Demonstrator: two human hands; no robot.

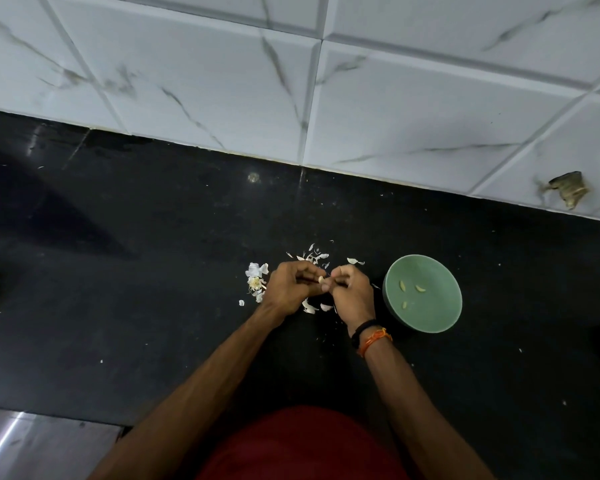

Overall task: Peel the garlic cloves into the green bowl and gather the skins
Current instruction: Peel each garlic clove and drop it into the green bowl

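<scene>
3 peeled cloves (420, 288) in green bowl (444, 313). My left hand (293, 289) and right hand (352, 296) pinch clove 4 (321, 279) (part-skinned?). Skins (310, 257) lie scattered, ungathered; bulb remnant (256, 277) left.

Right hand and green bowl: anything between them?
Head view: mostly bare black counter between right hand and green bowl; one small skin scrap at most.

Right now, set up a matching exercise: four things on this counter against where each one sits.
Things:
1. round green bowl
2. garlic clove being peeled
3. white papery skins
4. orange thread wristband

Places:
A. on the right wrist
B. scattered on the black counter
C. right of both hands
D. pinched between both hands

Pairs: 1-C, 2-D, 3-B, 4-A
</scene>
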